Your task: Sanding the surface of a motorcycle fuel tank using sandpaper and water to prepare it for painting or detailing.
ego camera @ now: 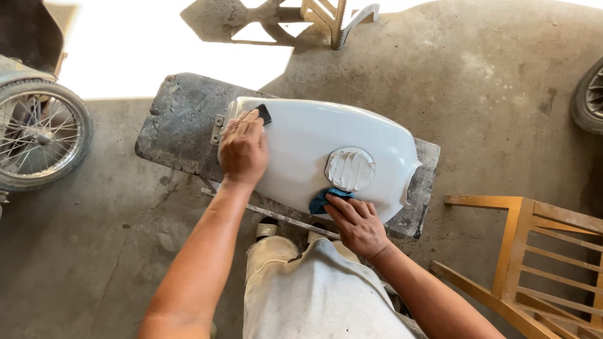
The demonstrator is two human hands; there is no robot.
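Head view, my left hand (244,150) pressing dark sandpaper (264,113) flat on the white fuel tank (301,141), right hand (357,223) pinching a blue cloth (321,199) against its side

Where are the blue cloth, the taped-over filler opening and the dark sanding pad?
blue cloth (322,199): head view, exposed fold beside the right hand's fingers.
taped-over filler opening (350,169): head view, middle of the tape strips.
dark sanding pad (264,114): head view, corner past the left hand's fingertips.

Motorcycle workshop: spoked wheel (39,135), concrete floor (490,81)
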